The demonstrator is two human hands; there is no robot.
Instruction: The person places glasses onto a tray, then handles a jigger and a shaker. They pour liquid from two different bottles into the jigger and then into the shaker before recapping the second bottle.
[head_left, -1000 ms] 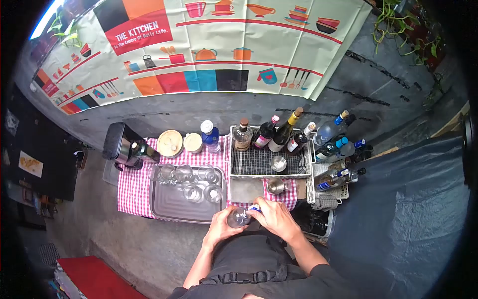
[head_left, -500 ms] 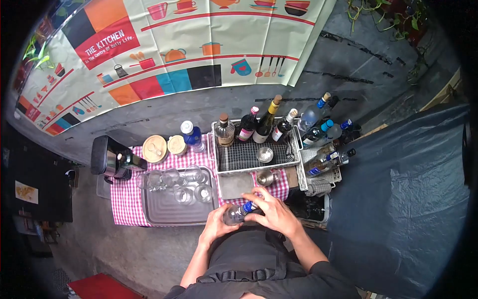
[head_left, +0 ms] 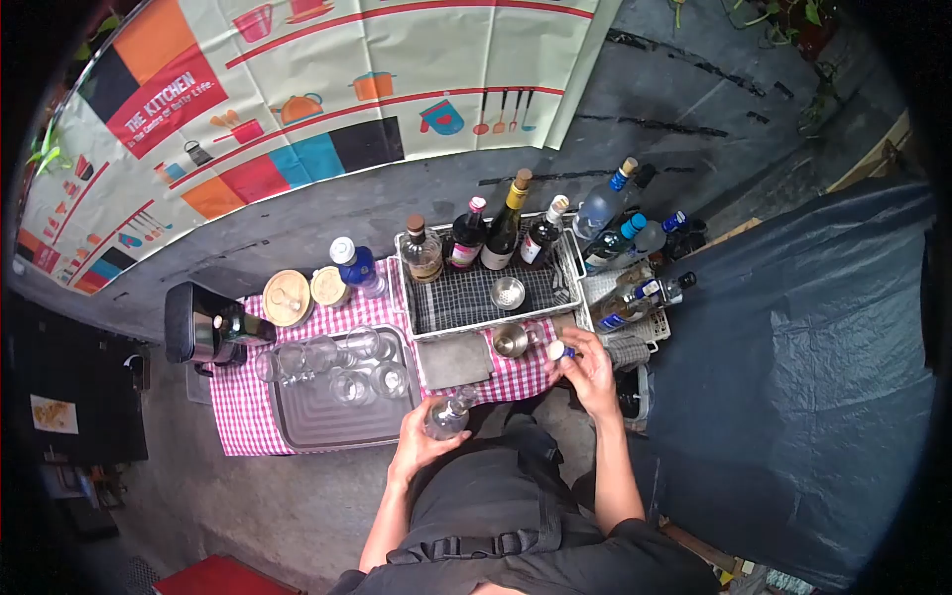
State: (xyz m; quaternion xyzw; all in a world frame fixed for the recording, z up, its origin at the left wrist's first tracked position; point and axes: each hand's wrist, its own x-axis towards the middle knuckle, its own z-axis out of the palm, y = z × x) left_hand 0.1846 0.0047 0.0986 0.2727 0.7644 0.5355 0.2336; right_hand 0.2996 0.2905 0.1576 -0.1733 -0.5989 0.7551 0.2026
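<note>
- Your left hand [head_left: 413, 442] wraps its fingers around the clear bottle [head_left: 446, 420], in front of you by the near edge of the table [head_left: 521, 377].
- The bottle's long axis slants forward and right, its open neck roughly toward the metal cup [head_left: 510, 340].
- Your right hand [head_left: 593, 377], well apart from the bottle, pinches the cap [head_left: 560, 352].
- Unlike half a second ago, the cap is away from the neck, off to the right.

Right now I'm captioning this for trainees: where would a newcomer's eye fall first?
Probably on the bright kitchen-print sheet across the upper left. Next would come four bottles standing in the white basket at centre. Below, the left hand holds a clear bottle and the right hand a blue-and-white cap.
</note>
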